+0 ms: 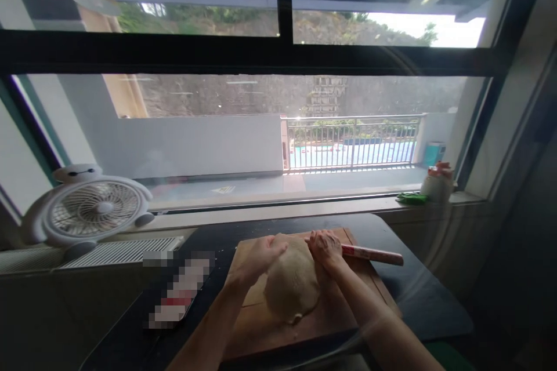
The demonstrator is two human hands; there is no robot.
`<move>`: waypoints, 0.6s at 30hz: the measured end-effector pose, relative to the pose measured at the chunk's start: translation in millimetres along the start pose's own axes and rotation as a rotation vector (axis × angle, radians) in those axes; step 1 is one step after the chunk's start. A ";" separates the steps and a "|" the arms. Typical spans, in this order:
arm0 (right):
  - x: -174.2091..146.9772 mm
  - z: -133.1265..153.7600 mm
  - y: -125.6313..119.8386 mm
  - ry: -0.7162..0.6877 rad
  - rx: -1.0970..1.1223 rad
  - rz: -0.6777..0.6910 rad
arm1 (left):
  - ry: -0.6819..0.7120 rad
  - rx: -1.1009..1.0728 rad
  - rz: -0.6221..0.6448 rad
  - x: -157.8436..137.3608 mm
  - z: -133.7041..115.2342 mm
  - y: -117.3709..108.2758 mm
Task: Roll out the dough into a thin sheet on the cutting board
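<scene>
A flat, roundish sheet of pale dough [292,287] lies on a wooden board [335,324], with a small uneven lump at its near edge. My left hand [266,252] is at the dough's upper left edge, thumb towards the sheet and fingers curled; the fingertips are partly hidden. At the dough's upper right, my right hand [324,248] is closed around one end of a rolling pin [374,254]. The pin's other end sticks out to the right, past the board's edge.
The board rests on a dark table [391,232]. A blurred-out flat object [180,293] lies left of the board. A white fan [102,208] stands at the left by the window. On the sill at right are a whitish container [436,185] and a green item [412,199].
</scene>
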State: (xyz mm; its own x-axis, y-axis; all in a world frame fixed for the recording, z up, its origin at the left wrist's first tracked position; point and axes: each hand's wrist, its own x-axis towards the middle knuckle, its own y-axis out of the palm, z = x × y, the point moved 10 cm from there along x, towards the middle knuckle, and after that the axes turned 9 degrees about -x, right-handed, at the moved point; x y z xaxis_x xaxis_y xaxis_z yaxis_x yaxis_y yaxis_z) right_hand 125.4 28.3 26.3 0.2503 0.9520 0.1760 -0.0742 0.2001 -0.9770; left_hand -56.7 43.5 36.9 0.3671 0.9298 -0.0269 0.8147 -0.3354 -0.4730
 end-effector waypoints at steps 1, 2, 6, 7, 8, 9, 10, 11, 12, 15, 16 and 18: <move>1.1 -0.9 -1.9 0.005 0.007 0.008 | 0.006 0.034 -0.035 -5.5 7.4 -3.8; 3.2 -1.8 -2.9 0.006 0.013 0.020 | -0.010 0.092 -0.081 -10.8 18.7 -9.0; 11.7 6.7 6.9 -0.021 0.038 0.095 | -0.013 0.370 -0.203 -25.0 56.7 -19.9; 11.8 13.2 13.3 -0.034 0.045 0.117 | -0.022 0.416 -0.232 -26.7 63.8 -20.6; 10.9 21.0 20.3 -0.047 0.052 0.130 | -0.028 0.446 -0.267 -27.9 69.0 -21.1; 9.6 29.3 26.6 -0.059 0.057 0.124 | -0.035 0.467 -0.309 -28.9 72.6 -21.7; 8.3 37.3 31.3 -0.068 0.059 0.097 | -0.039 0.482 -0.354 -30.1 74.8 -22.2; 7.7 44.2 34.4 -0.072 0.059 0.056 | -0.035 0.490 -0.395 -31.3 75.5 -22.4; 8.0 49.7 35.8 -0.071 0.052 0.006 | -0.022 0.488 -0.425 -32.4 75.1 -22.0; 17.4 58.3 36.9 -0.058 0.003 -0.097 | 0.010 0.448 -0.463 -35.1 74.2 -21.1; 22.8 59.2 38.1 -0.047 -0.012 -0.097 | 0.010 0.436 -0.464 -35.7 74.6 -21.3; 32.5 60.9 41.1 -0.026 -0.029 -0.067 | 0.012 0.430 -0.464 -36.7 74.8 -22.4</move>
State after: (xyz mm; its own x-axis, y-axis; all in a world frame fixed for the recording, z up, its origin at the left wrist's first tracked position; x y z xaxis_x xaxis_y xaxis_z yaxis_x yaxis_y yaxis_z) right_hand 71.7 81.6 -0.8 0.2289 0.9425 0.2434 -0.0296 0.2567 -0.9660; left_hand -121.9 28.2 -17.4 0.0258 0.9611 0.2750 0.6379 0.1960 -0.7448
